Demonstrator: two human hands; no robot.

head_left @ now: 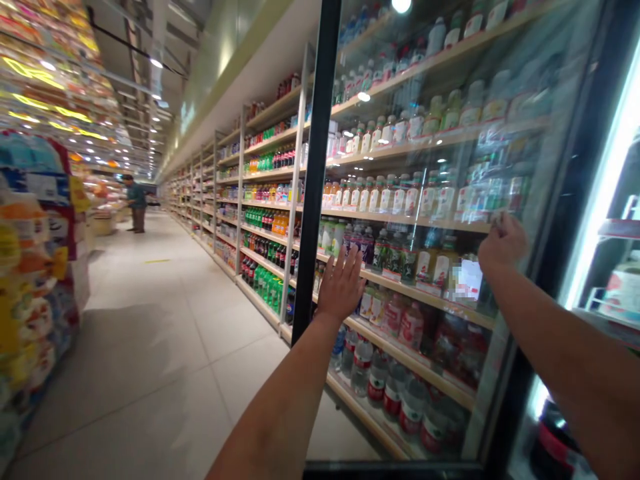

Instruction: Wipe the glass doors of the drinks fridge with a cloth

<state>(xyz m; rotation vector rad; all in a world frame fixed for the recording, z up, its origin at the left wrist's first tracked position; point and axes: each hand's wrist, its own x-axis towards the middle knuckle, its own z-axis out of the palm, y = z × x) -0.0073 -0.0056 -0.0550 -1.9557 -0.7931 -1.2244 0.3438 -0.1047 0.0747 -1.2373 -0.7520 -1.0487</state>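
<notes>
A glass cooler door [415, 260] in a black frame [313, 200] stands swung out in front of me, with shelves of bottles visible through it. My left hand [343, 285] lies with fingers stretched against the glass near the frame's left side. Farther right, my right hand [505, 243] is closed, its knuckles toward the pane. A small greyish bit shows at its fingertips, too blurred to name. Below that hand a pale blurred patch [467, 279] appears on the glass.
Behind the glass stand bottles on wooden shelves [450, 307]. Lit cooler shelves [623, 230] are at the far right. Drink shelving [270, 200] runs along the aisle floor [165, 333]. Stacked packs [37, 267] stand at left. A person [136, 203] stands farther down the aisle.
</notes>
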